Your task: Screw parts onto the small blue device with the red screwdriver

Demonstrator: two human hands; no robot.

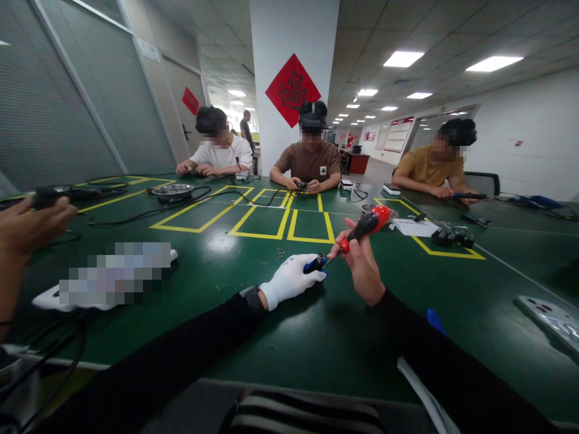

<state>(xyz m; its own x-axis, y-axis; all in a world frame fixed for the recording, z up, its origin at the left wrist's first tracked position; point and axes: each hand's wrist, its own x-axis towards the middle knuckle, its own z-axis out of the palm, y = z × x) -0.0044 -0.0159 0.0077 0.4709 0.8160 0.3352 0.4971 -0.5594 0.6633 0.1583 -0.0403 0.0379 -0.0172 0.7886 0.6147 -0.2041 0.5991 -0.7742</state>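
Atop table (312, 343), metal dish (174, 196), screwdriver (368, 223) in right hand (363, 268)

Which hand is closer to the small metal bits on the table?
Left: the gloved left hand is just this side of the small metal bits; the right hand, holding the screwdriver, is farther right.

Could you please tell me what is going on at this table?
The person's gloved left hand holds a small blue-and-black piece just over the green table. The bare right hand grips a red-and-black screwdriver, its shaft angled down toward the piece; whether the tip touches is hard to tell. At the far left, another person's hand holds a dark object. Three people wearing headsets sit across the table.
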